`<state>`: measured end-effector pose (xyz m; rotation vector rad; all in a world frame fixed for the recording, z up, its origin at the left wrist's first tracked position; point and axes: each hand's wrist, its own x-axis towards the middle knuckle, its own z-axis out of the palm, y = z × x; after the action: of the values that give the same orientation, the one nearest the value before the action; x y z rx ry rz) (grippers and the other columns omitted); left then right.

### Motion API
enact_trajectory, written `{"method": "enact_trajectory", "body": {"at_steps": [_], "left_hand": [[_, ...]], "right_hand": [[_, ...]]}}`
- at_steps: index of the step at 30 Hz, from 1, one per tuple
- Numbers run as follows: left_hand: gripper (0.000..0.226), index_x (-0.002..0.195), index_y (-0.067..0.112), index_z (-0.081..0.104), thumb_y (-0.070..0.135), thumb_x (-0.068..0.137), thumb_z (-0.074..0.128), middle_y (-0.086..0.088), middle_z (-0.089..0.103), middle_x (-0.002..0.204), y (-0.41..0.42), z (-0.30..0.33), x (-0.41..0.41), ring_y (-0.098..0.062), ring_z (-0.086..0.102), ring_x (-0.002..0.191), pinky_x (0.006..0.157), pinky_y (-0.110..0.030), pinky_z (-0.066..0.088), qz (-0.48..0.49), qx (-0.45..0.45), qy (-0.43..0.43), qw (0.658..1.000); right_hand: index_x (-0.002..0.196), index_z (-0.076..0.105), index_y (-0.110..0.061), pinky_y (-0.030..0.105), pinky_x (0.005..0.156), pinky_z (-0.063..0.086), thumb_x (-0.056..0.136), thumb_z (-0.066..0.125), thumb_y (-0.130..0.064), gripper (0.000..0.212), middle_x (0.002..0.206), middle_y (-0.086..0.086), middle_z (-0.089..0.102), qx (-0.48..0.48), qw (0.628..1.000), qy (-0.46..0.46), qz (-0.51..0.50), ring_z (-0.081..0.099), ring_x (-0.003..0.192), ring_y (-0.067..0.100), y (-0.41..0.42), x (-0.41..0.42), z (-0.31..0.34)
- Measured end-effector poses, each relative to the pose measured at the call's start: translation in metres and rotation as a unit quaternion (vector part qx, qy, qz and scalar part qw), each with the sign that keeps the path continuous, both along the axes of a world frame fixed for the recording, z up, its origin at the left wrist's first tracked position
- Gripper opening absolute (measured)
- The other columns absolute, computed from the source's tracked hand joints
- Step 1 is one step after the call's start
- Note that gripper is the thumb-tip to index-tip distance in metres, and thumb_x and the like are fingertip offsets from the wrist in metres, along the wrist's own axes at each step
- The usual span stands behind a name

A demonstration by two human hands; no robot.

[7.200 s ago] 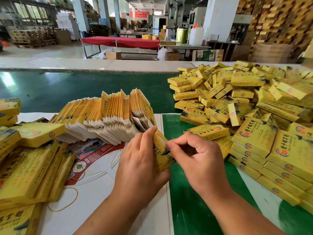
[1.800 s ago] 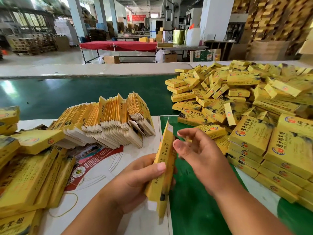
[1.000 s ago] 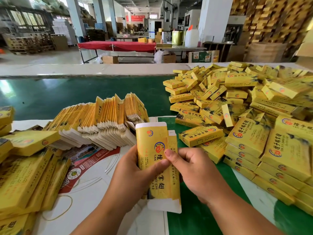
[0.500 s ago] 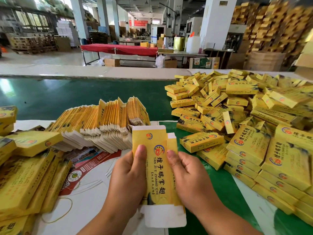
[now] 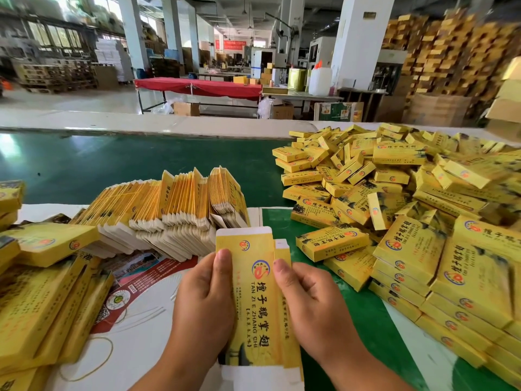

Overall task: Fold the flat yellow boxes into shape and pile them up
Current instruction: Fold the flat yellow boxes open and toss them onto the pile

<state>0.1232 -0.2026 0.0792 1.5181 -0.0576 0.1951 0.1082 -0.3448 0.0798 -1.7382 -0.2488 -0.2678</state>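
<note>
Left hand and right hand rise side by side, thumbs forward, fingers curled behind, both forearms angling inward.

The held yellow box reads "TAN ZI E ZHANG CHI".

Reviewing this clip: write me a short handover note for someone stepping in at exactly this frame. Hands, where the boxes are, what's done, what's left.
Left hand and right hand: both grip one yellow box by its long sides, thumbs on the printed face, held upright above the table.
That box: opened into a sleeve, white end flaps at top and bottom not yet tucked.
Flat boxes: a fanned row standing on edge just beyond the hands.
Finished pile: many folded boxes heaped and stacked on the green surface to the right.
Done: a large share folded.
Left: close this box's flaps, add it to the pile, then work through the flat row.
</note>
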Motion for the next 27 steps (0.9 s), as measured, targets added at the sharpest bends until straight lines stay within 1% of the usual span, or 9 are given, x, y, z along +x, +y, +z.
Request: {"method": "enact_trajectory", "body": {"at_steps": [3, 6, 10, 14, 18, 20, 22, 24, 27], "left_hand": [[0.035, 0.082, 0.03, 0.068, 0.052, 0.084, 0.04, -0.006, 0.076, 0.076, -0.001, 0.0, 0.0, -0.024, 0.074, 0.066, 0.061, -0.047, 0.059, -0.001, 0.017, -0.005, 1.0], [0.035, 0.083, 0.032, 0.068, 0.054, 0.082, 0.041, -0.005, 0.076, 0.077, 0.0, 0.0, 0.0, -0.022, 0.074, 0.067, 0.061, -0.046, 0.059, 0.002, 0.027, -0.003, 1.0], [0.041, 0.082, 0.018, 0.066, 0.052, 0.082, 0.043, -0.004, 0.074, 0.074, -0.001, 0.001, -0.001, -0.02, 0.072, 0.062, 0.053, -0.042, 0.058, 0.013, 0.064, -0.016, 0.998], [0.038, 0.09, 0.024, 0.058, 0.058, 0.076, 0.05, 0.015, 0.071, 0.078, -0.004, 0.0, -0.003, -0.002, 0.068, 0.063, 0.046, -0.015, 0.049, -0.017, 0.114, -0.021, 0.993], [0.045, 0.103, 0.044, 0.06, 0.074, 0.07, 0.061, 0.012, 0.072, 0.097, -0.003, -0.001, -0.008, -0.003, 0.069, 0.086, 0.066, -0.015, 0.052, -0.148, 0.085, -0.016, 0.985], [0.063, 0.113, 0.041, 0.06, 0.074, 0.061, 0.07, 0.006, 0.072, 0.106, 0.001, -0.001, -0.008, -0.008, 0.069, 0.097, 0.075, -0.017, 0.053, -0.202, 0.049, 0.007, 0.978], [0.076, 0.12, 0.032, 0.059, 0.07, 0.057, 0.077, -0.001, 0.071, 0.11, 0.002, 0.002, -0.006, -0.015, 0.068, 0.102, 0.08, -0.026, 0.055, -0.252, 0.031, 0.034, 0.967], [0.072, 0.119, 0.025, 0.062, 0.058, 0.059, 0.082, -0.01, 0.071, 0.11, 0.003, 0.006, -0.005, -0.026, 0.068, 0.104, 0.086, -0.038, 0.056, -0.289, 0.003, 0.056, 0.956], [0.048, 0.112, 0.023, 0.07, 0.037, 0.067, 0.079, -0.027, 0.063, 0.116, 0.01, 0.013, -0.008, -0.044, 0.06, 0.11, 0.094, -0.052, 0.05, -0.343, -0.088, 0.125, 0.927]], "right_hand": [[0.069, 0.055, 0.001, 0.048, 0.053, 0.043, 0.089, 0.046, -0.055, 0.06, 0.06, 0.022, 0.057, 0.001, 1.0, -0.002, 0.007, 0.051, 0.056, 0.039, -0.001, 0.002, -0.001], [0.056, 0.042, -0.016, 0.038, 0.046, 0.03, 0.088, 0.045, -0.056, 0.052, 0.047, -0.002, 0.039, -0.011, 0.999, -0.03, -0.018, 0.035, 0.045, 0.016, -0.001, 0.001, 0.0], [0.053, 0.044, -0.03, 0.025, 0.042, 0.022, 0.095, 0.047, -0.047, 0.045, 0.044, -0.01, 0.036, -0.04, 0.996, -0.068, -0.039, 0.029, 0.043, 0.004, -0.001, 0.001, -0.001], [0.058, 0.049, -0.027, 0.018, 0.039, 0.027, 0.094, 0.056, -0.049, 0.043, 0.046, -0.01, 0.045, -0.066, 0.988, -0.112, -0.082, 0.037, 0.04, 0.004, -0.003, -0.001, 0.0], [0.086, 0.066, -0.027, 0.043, 0.045, 0.051, 0.087, 0.054, -0.065, 0.04, 0.065, 0.004, 0.066, -0.048, 0.992, -0.105, -0.05, 0.06, 0.052, 0.019, 0.0, -0.005, 0.002], [0.092, 0.065, -0.034, 0.043, 0.051, 0.054, 0.081, 0.053, -0.075, 0.044, 0.069, 0.005, 0.069, -0.053, 0.994, -0.087, -0.037, 0.065, 0.057, 0.019, 0.002, -0.007, 0.003], [0.091, 0.063, -0.032, 0.031, 0.048, 0.054, 0.081, 0.05, -0.076, 0.048, 0.07, 0.003, 0.069, -0.052, 0.995, -0.079, -0.02, 0.066, 0.057, 0.013, 0.002, -0.008, 0.003], [0.088, 0.064, -0.026, 0.02, 0.049, 0.048, 0.09, 0.046, -0.066, 0.044, 0.068, 0.002, 0.067, -0.046, 0.995, -0.092, -0.009, 0.064, 0.057, 0.013, 0.003, -0.008, 0.002], [0.094, 0.065, -0.033, 0.021, 0.052, 0.049, 0.09, 0.047, -0.061, 0.034, 0.08, -0.007, 0.066, -0.064, 0.992, -0.093, -0.053, 0.063, 0.066, 0.012, -0.001, -0.006, 0.002]]}}
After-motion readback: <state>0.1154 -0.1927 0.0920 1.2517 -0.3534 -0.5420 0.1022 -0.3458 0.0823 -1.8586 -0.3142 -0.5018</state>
